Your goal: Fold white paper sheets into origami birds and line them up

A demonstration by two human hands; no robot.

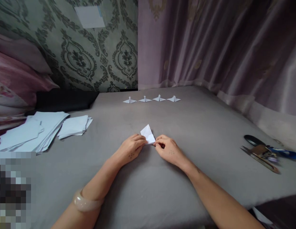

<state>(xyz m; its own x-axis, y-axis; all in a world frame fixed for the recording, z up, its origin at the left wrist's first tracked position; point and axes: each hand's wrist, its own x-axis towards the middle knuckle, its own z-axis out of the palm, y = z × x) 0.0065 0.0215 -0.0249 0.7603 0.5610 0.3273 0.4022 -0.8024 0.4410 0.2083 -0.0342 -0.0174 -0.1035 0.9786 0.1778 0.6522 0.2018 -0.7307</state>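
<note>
1. Two bare hands on one white paper piece (147, 134), partly folded; it's front and centre over the grey cloth (143, 197), resting on it or just above, can't tell.
2. Left hand (133, 147): fingers closed, gripping the paper's lower left edge.
3. Right hand (169, 149): thumb and fingertips pinched together at the lower right corner; exact finger placement partly hidden.
4. Step, my read: mid-fold, lining up or creasing the bottom edge.
5. Next move calls for: left steady, right corner matched to its edge, then a firm press along the crease. Slipping would skew it.
6. Four folded paper figures (159, 98) in a row beyond, well apart from the hands.
7. Small paper squares (73, 125) stacked off left, beside larger sheets (51, 122).
</note>
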